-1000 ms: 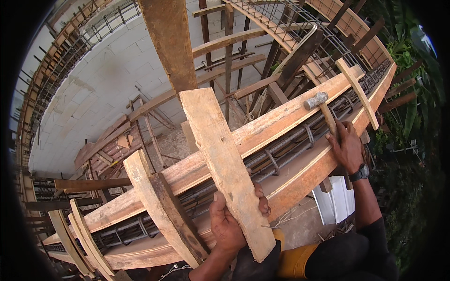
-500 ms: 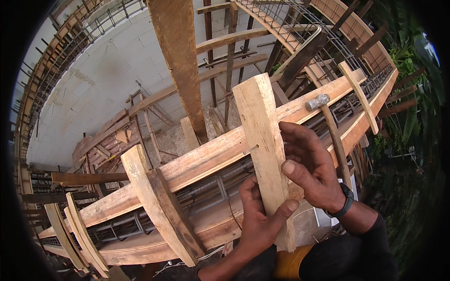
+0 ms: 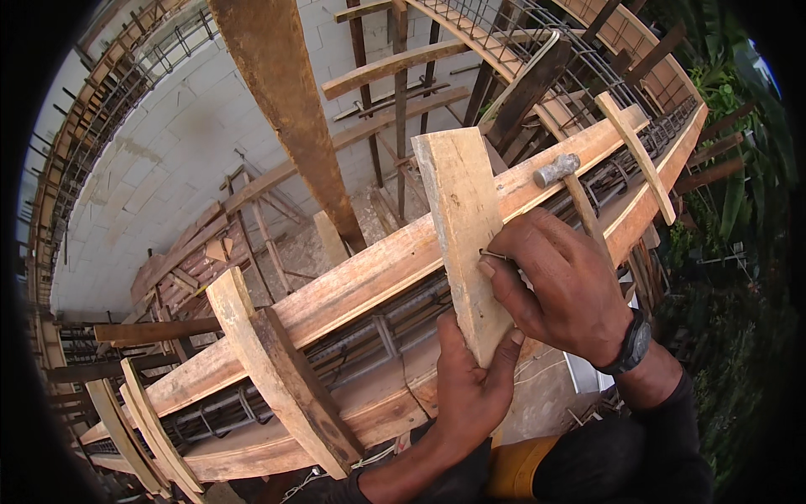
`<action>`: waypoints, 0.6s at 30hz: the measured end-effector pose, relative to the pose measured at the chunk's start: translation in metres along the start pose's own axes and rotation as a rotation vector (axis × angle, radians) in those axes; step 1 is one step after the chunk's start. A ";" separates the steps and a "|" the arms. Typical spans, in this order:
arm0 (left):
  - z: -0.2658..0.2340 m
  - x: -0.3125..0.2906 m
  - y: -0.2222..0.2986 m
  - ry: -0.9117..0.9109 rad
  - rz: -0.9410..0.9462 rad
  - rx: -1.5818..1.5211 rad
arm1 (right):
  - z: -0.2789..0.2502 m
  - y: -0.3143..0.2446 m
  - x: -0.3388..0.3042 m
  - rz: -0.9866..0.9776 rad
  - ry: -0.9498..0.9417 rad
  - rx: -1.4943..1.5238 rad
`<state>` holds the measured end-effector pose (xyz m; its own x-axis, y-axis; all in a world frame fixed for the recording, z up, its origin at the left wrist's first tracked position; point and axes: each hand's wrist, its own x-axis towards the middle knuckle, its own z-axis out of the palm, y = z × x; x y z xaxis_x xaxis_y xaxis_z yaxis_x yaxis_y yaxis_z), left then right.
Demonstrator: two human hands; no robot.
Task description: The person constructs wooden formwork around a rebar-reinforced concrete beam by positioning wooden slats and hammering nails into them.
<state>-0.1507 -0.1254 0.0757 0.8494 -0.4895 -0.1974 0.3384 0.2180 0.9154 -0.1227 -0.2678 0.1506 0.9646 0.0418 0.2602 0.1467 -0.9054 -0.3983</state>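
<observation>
A short, pale wooden board [image 3: 460, 218] is held upright over the formwork, its lower end gripped by my left hand [image 3: 474, 378] with thumb and fingers on opposite edges. At the board's right edge, my right hand [image 3: 558, 290] pinches a thin nail [image 3: 494, 254] between thumb and fingers. Whether the nail's point is in the wood I cannot tell. Just beyond my right hand, a hammer [image 3: 557, 170] rests across the formwork, its wooden handle partly hidden behind that hand.
Long plank sides [image 3: 361, 273] flank a cage of steel bars [image 3: 386, 336]. Wooden crosspieces [image 3: 281, 365] span the formwork at left, and another crosspiece [image 3: 635, 155] at right. A tall rusty-brown post [image 3: 281, 109] rises beyond, before a pale block wall [image 3: 159, 185]. Plants grow at right.
The board has been turned in my left hand and shows a different face. My right hand has gone from loosely curved beside the board to pinching the nail at its edge.
</observation>
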 end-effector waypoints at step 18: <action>0.010 0.007 -0.005 -0.046 0.032 0.136 | -0.035 0.010 -0.002 0.006 -0.145 0.064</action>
<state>-0.1509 -0.1380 0.0733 0.8384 -0.5228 -0.1541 0.2511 0.1195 0.9606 -0.1311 -0.2911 0.1766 0.9864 0.1011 0.1293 0.1497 -0.8773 -0.4560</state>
